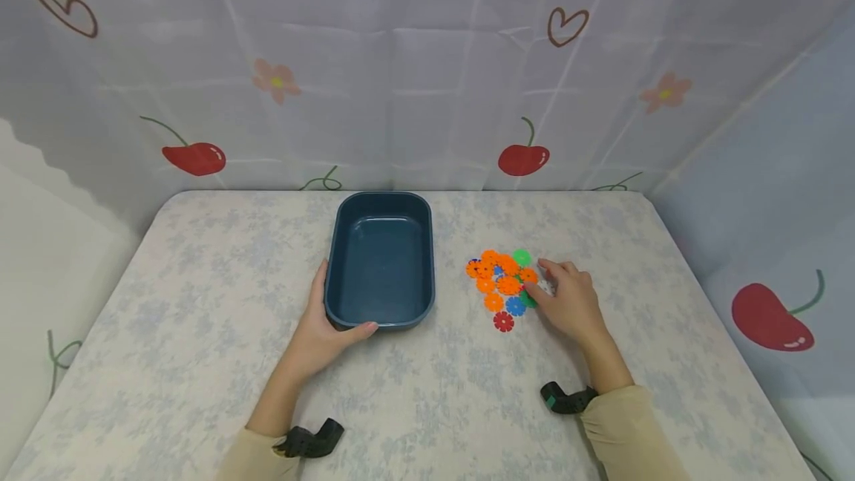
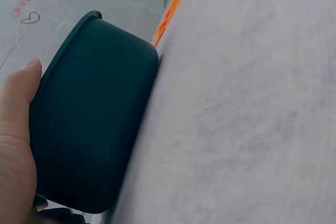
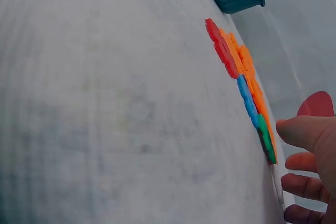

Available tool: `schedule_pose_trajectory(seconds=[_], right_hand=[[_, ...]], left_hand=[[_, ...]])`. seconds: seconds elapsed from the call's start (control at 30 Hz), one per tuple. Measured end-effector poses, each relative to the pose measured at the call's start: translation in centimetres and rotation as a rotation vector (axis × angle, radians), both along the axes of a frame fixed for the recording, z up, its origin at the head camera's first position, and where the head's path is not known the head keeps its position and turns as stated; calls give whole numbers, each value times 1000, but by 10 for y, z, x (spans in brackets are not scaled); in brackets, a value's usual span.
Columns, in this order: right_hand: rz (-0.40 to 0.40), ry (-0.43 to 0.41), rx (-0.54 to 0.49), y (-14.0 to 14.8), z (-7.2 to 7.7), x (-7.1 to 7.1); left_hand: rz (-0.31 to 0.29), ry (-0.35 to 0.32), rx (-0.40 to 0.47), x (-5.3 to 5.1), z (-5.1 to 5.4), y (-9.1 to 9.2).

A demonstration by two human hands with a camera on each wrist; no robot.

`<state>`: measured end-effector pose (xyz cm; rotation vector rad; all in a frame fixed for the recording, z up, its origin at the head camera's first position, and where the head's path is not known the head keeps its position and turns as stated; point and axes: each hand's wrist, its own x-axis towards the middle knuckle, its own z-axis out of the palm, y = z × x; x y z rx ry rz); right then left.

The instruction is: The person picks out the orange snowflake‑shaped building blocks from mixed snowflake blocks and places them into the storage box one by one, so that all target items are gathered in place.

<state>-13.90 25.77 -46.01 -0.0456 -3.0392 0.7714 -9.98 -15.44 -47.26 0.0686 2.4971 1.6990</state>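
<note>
A dark blue rectangular plastic tub (image 1: 381, 273) stands on the table, and nothing lies in it. My left hand (image 1: 319, 336) grips its near left corner, with the thumb over the front rim and the fingers along the left side. To the tub's right is a loose pile of notched plastic discs (image 1: 509, 286), mostly orange, with red, blue and green ones. At the pile's right edge is my right hand (image 1: 571, 304), its fingers loosely bent and spread from the thumb. In the right wrist view nothing shows between thumb and fingers; the thumb is close to a green disc (image 3: 266, 139).
The table (image 1: 200, 303) has a pale mottled cover. Behind it hangs a white curtain (image 1: 434, 95) printed with cherries, flowers and hearts, and more sheeting flanks both sides. Each wrist wears a black camera mount (image 1: 310, 442).
</note>
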Motion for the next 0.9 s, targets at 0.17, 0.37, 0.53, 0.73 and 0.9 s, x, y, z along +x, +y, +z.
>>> schedule_pose_trajectory(seconds=[0.17,0.37,0.53,0.73,0.9], right_hand=[[-9,41,13,-2,-4,-3],[-27,84,-21,0,-10,-6],[-22,88,-83,4,-14,-10],[24,74,-154,8,-17,-14],[12,37,-208,10,-17,-17]], left_hand=[[-8,40,78,1,-4,1],[-16,87,119,-1,-9,1],[-19,105,127,-1,-12,0],[-21,113,136,-1,-13,-1],[-23,130,143,-2,-14,0]])
